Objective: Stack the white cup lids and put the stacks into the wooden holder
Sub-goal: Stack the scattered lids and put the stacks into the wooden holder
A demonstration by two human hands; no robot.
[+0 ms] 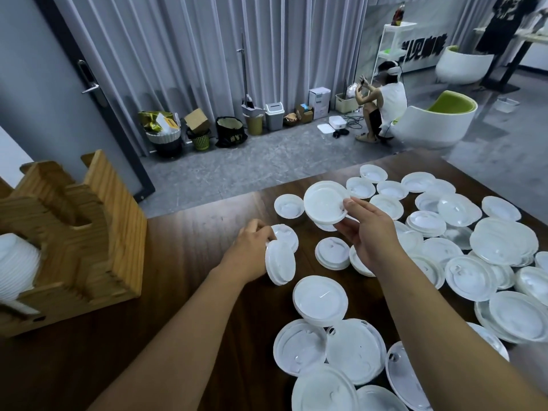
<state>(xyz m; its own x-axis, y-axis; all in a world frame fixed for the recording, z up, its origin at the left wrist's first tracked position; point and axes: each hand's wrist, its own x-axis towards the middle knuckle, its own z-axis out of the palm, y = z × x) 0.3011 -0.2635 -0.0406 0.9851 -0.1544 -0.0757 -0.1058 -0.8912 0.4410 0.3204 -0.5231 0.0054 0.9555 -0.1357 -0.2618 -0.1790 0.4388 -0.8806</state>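
Several white cup lids (462, 241) lie scattered over the right half of the dark wooden table (189, 250). My right hand (367, 232) holds one lid (324, 203) lifted above the table, pinched at its rim. My left hand (252, 253) grips a small stack of lids (280, 262), tilted on edge just above the table, next to another lid (286, 235) lying flat. The wooden holder (77, 232) stands at the left, with a stack of white lids (17, 268) lying in its front slot. Its upper slots look bare.
The table's far edge runs diagonally behind the lids, with grey floor beyond. Bins, boxes and bags line the curtain at the back. A person crouches at the far right beside a white and green chair (439, 120).
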